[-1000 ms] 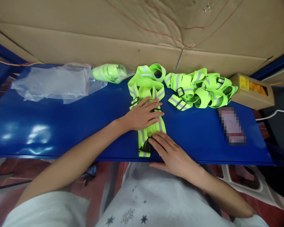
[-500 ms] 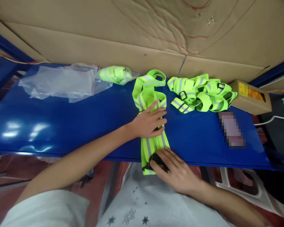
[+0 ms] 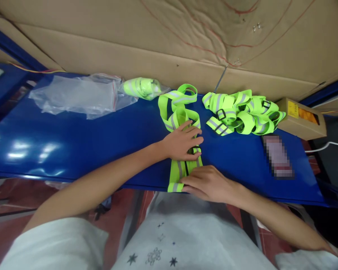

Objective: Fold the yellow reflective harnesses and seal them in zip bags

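Grey-striped lime strap lay looped beyond your left hand, spread-fingered on it. Your right hand pinched its flat near end.

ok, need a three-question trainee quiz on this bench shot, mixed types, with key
1. Multiple choice. What stands just right of the reflective strap pile?
a) a metal bucket
b) a cardboard box
c) a tape dispenser

2. True or false. The left hand is nearer the front edge of the blue table than the right hand.

3. Open. Between which two things does the bagged strap bundle lie?

Key
1. b
2. False; the right hand is nearer.
3. Between the clear plastic bags and the reflective strap under the hands.
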`<state>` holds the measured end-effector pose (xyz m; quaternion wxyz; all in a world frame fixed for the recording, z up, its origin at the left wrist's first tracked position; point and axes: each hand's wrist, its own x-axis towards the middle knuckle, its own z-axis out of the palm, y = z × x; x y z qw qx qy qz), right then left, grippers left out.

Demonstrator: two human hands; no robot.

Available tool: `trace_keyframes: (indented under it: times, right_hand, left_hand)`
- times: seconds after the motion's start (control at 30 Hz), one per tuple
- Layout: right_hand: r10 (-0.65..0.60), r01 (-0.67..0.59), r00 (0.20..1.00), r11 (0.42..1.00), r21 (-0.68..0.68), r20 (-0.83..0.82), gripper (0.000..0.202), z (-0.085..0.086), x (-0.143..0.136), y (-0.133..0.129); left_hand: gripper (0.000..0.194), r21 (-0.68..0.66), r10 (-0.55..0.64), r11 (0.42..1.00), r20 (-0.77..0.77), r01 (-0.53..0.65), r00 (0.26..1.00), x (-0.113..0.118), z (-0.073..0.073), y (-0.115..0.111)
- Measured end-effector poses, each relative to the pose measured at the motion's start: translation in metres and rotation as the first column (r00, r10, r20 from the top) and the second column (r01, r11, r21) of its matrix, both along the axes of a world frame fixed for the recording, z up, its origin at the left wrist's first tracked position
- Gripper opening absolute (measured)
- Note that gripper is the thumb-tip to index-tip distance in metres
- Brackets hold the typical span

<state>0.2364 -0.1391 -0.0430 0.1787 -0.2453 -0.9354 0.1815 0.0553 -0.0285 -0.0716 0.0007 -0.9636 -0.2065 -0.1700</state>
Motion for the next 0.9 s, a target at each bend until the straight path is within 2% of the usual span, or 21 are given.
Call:
trace_keyframes:
  times: [0.1,0.17,0.23,0.3,0.4,0.47,0.53,0.63,0.67,0.8,0.9]
  right_hand:
    - [0.03,-0.025,0.999,0.973,-0.23,0.019,0.035,0.002,-0.003,0.017]
    - [0.024,-0.008,0.998,0.964,-0.267,0.054,0.036,0.002,-0.005,0.021]
    - [-0.023,0.034,0.998,0.981,-0.191,0.06,0.03,-0.002,-0.007,0.02]
    - [-0.069,0.072,0.996,0.996,-0.046,0.049,0.027,-0.008,-0.007,0.015]
    - [-0.103,0.088,0.992,0.981,0.175,0.076,0.044,-0.015,-0.005,0.005]
    - [-0.108,0.071,0.986,0.961,0.269,0.126,0.046,-0.017,-0.005,-0.001]
    - [-0.096,0.042,0.98,0.956,0.29,0.176,0.047,-0.017,-0.007,-0.006]
    - [-0.1,0.043,0.97,0.968,0.246,0.221,0.081,-0.016,-0.011,-0.013]
    - [-0.117,0.058,0.966,0.968,0.243,0.232,0.084,-0.016,-0.012,-0.015]
    - [-0.133,0.052,0.957,0.953,0.299,0.258,0.059,-0.017,-0.012,-0.028]
    - [-0.113,0.047,0.977,0.943,0.33,0.183,0.045,-0.014,-0.008,-0.036]
  left_hand:
    - [0.048,0.004,-0.022,1.0,0.011,0.022,1.0,0.0,-0.002,0.005]
    - [0.053,0.009,-0.025,1.0,0.017,0.025,1.0,0.0,-0.004,0.006]
    - [0.051,0.019,-0.019,1.0,0.019,0.018,1.0,0.0,-0.005,0.006]
    - [0.047,0.026,-0.009,1.0,0.02,0.008,1.0,0.0,-0.005,0.005]
    - [0.045,0.018,-0.012,1.0,0.028,0.011,1.0,0.0,-0.005,0.005]
    - [0.045,0.011,-0.011,1.0,0.037,0.011,0.999,0.0,-0.004,0.005]
    - [0.045,0.003,0.0,1.0,0.047,0.0,0.999,0.0,-0.004,0.006]
    - [0.046,-0.014,0.004,1.0,0.056,-0.003,0.998,-0.001,-0.004,0.007]
    - [0.049,-0.022,-0.007,1.0,0.059,0.008,0.998,-0.001,-0.004,0.008]
    - [0.051,-0.07,-0.043,0.996,0.084,0.049,0.996,-0.004,-0.002,0.008]
    - [0.044,-0.098,-0.025,0.995,0.088,0.033,0.996,-0.005,0.0,0.005]
